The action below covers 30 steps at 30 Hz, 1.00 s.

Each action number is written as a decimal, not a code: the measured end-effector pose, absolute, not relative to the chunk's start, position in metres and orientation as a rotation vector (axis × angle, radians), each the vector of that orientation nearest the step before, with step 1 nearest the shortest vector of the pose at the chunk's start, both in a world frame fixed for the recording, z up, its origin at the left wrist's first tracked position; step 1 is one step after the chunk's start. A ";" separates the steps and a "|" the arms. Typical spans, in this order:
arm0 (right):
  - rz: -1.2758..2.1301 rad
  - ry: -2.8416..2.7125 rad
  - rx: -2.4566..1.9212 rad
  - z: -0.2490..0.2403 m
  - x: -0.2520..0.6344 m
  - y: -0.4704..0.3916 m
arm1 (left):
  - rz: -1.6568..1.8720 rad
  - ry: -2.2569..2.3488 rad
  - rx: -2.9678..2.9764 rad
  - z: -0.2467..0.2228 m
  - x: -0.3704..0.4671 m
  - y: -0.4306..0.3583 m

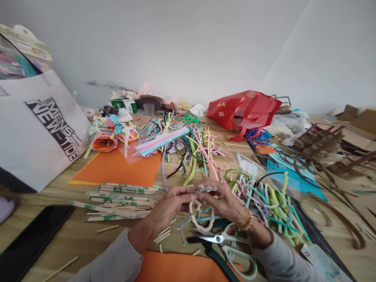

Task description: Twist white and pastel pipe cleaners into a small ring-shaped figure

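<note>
Close together above the table, my left hand (167, 207) and my right hand (225, 201) pinch a grey fuzzy pipe cleaner (205, 189) between their fingertips. A cream pipe-cleaner loop (208, 227) hangs below my fingers, joined to the grey piece or held with it; I cannot tell which. Another grey strand (182, 227) dangles at the loop's left. Beneath my right hand lie white-handled scissors (239, 258), blades pointing left, beside a dark green-handled tool (221, 262). My fingers partly hide where the pipe cleaners meet.
Wrapped wooden sticks (123, 196) and a black phone (35, 239) lie to the left. Pipe cleaners pile at the centre and right (270, 203). Orange sheets (117, 168), a white bag (44, 125), a red bag (226, 109) and brown cardboard pieces (346, 156) surround them.
</note>
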State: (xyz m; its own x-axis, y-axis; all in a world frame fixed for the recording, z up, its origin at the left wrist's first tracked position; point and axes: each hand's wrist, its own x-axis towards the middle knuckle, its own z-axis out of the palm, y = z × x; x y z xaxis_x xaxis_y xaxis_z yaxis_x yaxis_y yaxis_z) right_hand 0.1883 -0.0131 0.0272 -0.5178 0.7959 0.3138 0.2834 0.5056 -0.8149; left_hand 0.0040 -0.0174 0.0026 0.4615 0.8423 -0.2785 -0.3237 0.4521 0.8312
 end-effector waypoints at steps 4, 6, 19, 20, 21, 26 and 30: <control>0.873 -2.164 -0.864 0.036 0.192 -0.013 | 0.758 0.687 0.830 -0.006 0.003 -0.015; 0.819 -2.207 -0.880 0.037 0.192 -0.014 | 0.775 0.705 0.865 -0.008 0.002 -0.015; 0.789 -1.916 -1.086 0.016 0.173 -0.026 | 1.213 1.312 1.746 0.002 0.015 -0.034; 0.823 -1.894 -1.090 0.015 0.173 -0.026 | 1.265 1.315 1.892 0.001 0.015 -0.036; 0.851 -1.873 -1.093 0.014 0.173 -0.026 | 1.298 1.291 2.013 0.000 0.014 -0.036; 0.920 -1.794 -1.080 0.008 0.177 -0.022 | 1.240 1.185 1.875 0.008 0.011 -0.033; 1.042 -1.723 -1.034 0.010 0.182 -0.015 | 1.078 1.024 1.438 0.022 0.009 -0.028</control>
